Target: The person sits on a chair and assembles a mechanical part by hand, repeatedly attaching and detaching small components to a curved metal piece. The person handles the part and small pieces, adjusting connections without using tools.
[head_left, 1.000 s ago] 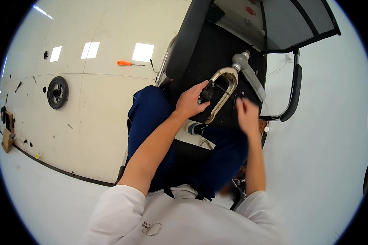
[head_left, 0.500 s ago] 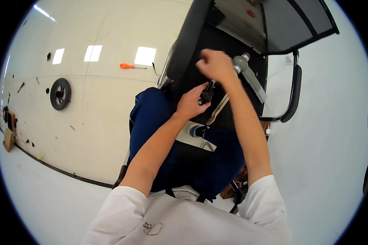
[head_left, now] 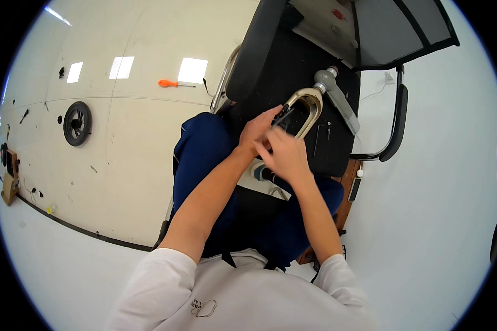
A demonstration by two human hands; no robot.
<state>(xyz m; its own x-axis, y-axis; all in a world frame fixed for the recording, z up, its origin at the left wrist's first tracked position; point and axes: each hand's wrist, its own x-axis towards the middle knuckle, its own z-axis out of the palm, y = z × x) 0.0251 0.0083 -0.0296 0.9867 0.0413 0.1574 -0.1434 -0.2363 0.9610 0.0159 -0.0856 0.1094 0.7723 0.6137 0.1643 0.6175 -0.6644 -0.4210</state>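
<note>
A beige, U-shaped wheel fork rests over the black chair seat, joined to a grey tube-like frame piece. Beside the fork's left leg my left hand holds a small black mechanical part; its exact kind is partly hidden by my fingers. My right hand is right up against the left one, below the black part. Its fingers are bent and smeared by motion, so whether they grip anything does not show. On the seat to the right lie an L-shaped hex key and a small silver screw.
The black chair has padded armrests and a mesh back. Left on the pale floor lie an orange screwdriver, a black spoked wheel and several small dark parts. A cardboard box stands at far left.
My right hand has come down and toward me from above the fork to beside my left hand. The fork, hex key and screw now show uncovered. My left hand keeps the black part.
</note>
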